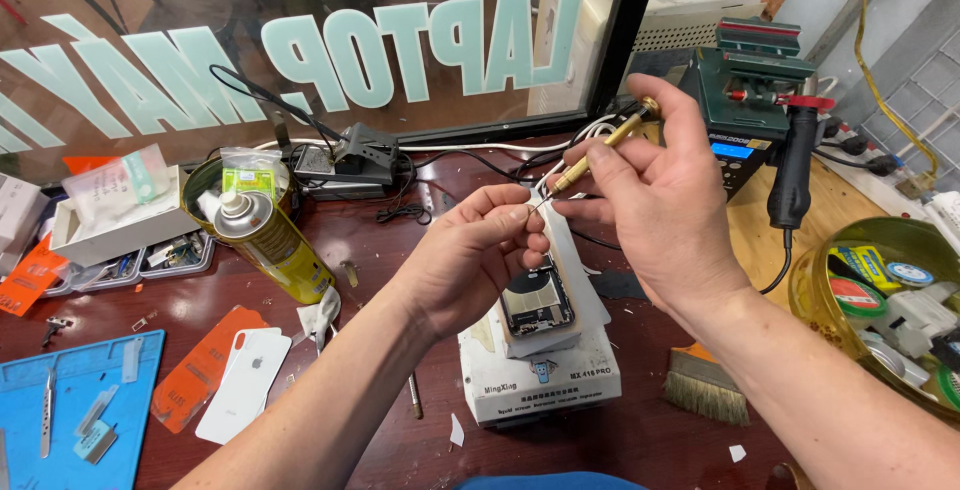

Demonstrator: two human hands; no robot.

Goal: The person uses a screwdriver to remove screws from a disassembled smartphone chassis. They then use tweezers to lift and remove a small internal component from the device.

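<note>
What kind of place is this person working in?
Most likely a phone repair shop. The right hand holds a brass-handled tool above an opened phone that the left hand steadies. A hot-air station, a white phone back and tweezers lie around.

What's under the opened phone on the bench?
The opened phone lies on a white pad atop a white box-shaped machine. Both hands hide the phone's upper end; the surface directly beneath it is covered.
</note>
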